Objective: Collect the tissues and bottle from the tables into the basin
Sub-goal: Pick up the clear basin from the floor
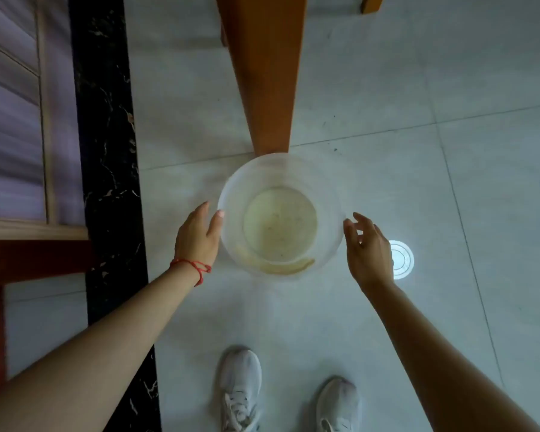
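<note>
A translucent round basin point(281, 215) sits on the pale tiled floor, level, with a yellowish bottom and a pale smear near its front wall. My left hand point(197, 236), with a red string on its wrist, is at the basin's left rim; the thumb tip touches the rim and the fingers lie outside it. My right hand point(367, 244) hovers at the right rim with its fingers spread, holding nothing. No tissues or bottle are in view.
A brown wooden furniture leg point(267, 76) comes down to the floor just behind the basin. A black marble strip point(106, 151) runs along the left, with wooden furniture point(28, 232) beyond it. My two white shoes point(240, 391) stand below. A round light reflection point(401, 260) lies on the tile.
</note>
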